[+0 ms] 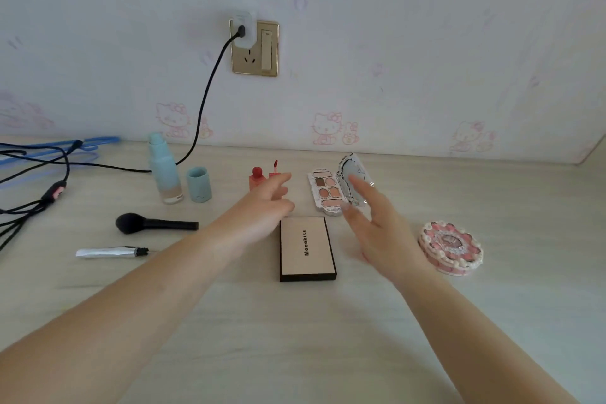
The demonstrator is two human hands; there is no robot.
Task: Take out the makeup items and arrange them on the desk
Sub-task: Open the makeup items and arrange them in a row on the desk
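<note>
Makeup lies spread on the pale desk (295, 338). A beige Mooekiss palette (307, 249) lies flat in the middle. Behind it an eyeshadow palette (326, 188) stands open with its mirror lid raised. My right hand (377, 223) hovers just in front of that lid, fingers spread, holding nothing. My left hand (265, 207) reaches forward with relaxed fingers, in front of a red lip gloss bottle (256, 176) and its wand (274, 169). A round pink compact (451, 248) sits at the right. A black brush (154, 223) and a silver tube (110, 252) lie at the left.
A teal pump bottle (164, 170) and its teal cap (199, 184) stand at the back left. Black and blue cables (39, 180) sprawl over the desk's left end; one runs up to a wall socket (254, 47). The wall rises right behind the items.
</note>
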